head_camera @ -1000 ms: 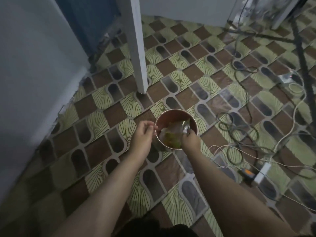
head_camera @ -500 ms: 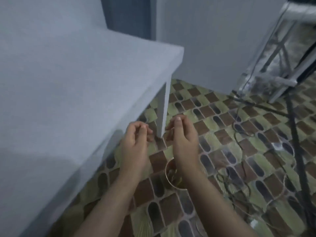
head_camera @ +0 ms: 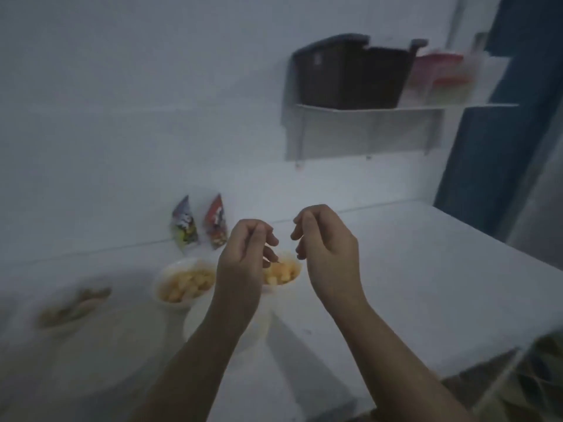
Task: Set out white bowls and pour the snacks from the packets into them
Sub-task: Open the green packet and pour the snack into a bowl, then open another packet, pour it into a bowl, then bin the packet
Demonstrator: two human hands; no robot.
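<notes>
both hands (head_camera: 243, 257) empty | packets (head_camera: 199, 222) beyond fingers (head_camera: 269, 239), apart

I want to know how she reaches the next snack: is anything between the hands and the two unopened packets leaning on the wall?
Partly. The bowl of yellow snacks sits in front of the two packets, low on the table, between them and the left hand. The right hand would have to cross over a second filled bowl. Reaching over both looks possible.
</notes>
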